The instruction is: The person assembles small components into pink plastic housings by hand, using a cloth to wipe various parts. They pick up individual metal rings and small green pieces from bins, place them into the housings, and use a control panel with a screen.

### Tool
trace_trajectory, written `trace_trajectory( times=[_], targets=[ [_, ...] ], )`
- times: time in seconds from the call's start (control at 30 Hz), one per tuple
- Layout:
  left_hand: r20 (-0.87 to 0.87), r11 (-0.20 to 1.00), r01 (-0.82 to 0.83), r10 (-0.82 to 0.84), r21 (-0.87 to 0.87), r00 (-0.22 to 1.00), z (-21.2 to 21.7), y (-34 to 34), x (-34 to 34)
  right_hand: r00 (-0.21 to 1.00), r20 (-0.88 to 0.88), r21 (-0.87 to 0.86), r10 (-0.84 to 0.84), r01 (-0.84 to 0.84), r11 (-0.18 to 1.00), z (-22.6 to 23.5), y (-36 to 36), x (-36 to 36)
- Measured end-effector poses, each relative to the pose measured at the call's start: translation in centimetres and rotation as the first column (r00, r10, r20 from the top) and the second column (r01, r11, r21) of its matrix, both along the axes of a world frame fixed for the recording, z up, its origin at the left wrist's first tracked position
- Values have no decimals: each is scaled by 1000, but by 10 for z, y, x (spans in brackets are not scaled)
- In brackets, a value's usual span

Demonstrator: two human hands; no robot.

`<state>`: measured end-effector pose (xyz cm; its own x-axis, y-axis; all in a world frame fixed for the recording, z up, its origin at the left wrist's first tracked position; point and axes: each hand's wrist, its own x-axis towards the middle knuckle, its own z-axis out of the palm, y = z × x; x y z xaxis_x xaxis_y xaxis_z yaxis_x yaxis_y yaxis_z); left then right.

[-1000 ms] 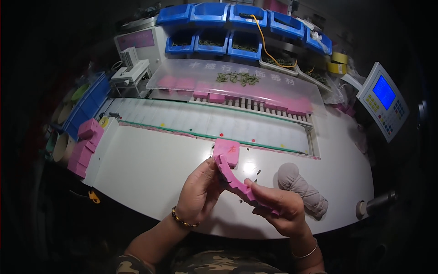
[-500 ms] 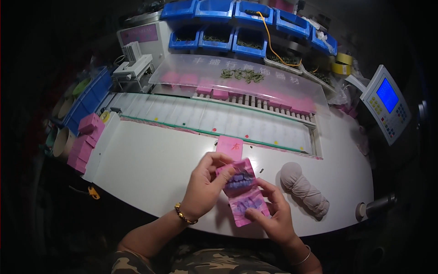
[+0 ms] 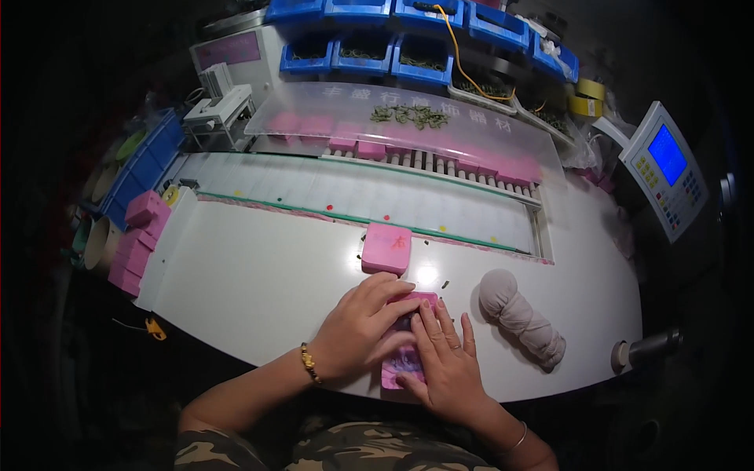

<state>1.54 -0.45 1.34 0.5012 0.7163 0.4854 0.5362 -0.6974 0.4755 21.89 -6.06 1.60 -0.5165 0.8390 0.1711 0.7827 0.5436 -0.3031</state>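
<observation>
The flat pink rubber-like piece with purple-blue relief (image 3: 399,380) lies on the white smooth-topped bench (image 3: 259,286), at the near edge in front of the person. Both hands are on it, close together. The left hand (image 3: 365,326) arches over its far part; some fingertips are hidden, so whether it grips cannot be told. The right hand (image 3: 446,363) lies with fingers extended over the piece, not closed around it, its thumb near the near end.

Handling: the piece appears light, soft and flexible, with a matt surface unlikely to slip. Breakage seems improbable; the raised detail probably marks or tears more readily than the body. Hold it by the plain pink margins, supporting both ends.

Surface: a pink rounded block (image 3: 385,250) stands just beyond the hands. Small dark fragments (image 3: 445,284) lie nearby. A grey cloth-wrapped bundle (image 3: 518,318) rests to the right.

Room: a pale conveyor belt with a green edge (image 3: 314,187) runs behind the bench top. Beyond it, a clear plastic cover (image 3: 322,110) carries a heap of green pieces (image 3: 408,117). Blue plastic bins (image 3: 363,53) form two rows at the rear. A white control panel with a blue screen (image 3: 666,157) stands at right; stacked pink blocks (image 3: 140,243) stand at left. The surroundings are dark.
</observation>
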Motion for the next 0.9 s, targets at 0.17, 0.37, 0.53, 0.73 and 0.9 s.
trace_trajectory(
  times=[0.17,0.37,0.53,0.73,0.9],
  targets=[
    [-152,960,135,-176,-246,973,10,-12,-18,997,78,89,7,-14,996,-6,7,-4],
    [-238,951,72,-148,-301,960,2,-14,-16,997,23,-7,67,-67,998,0,15,0],
    [-135,930,66,-123,-363,983,-2,-14,-17,975,-203,13,86,-85,996,30,28,39],
    [-107,924,45,-92,-380,990,-5,-14,-16,981,79,-7,-179,180,984,42,44,105],
    [-91,921,39,-80,-386,993,-6,-11,-10,991,30,80,-132,129,988,47,35,103]
  ],
)
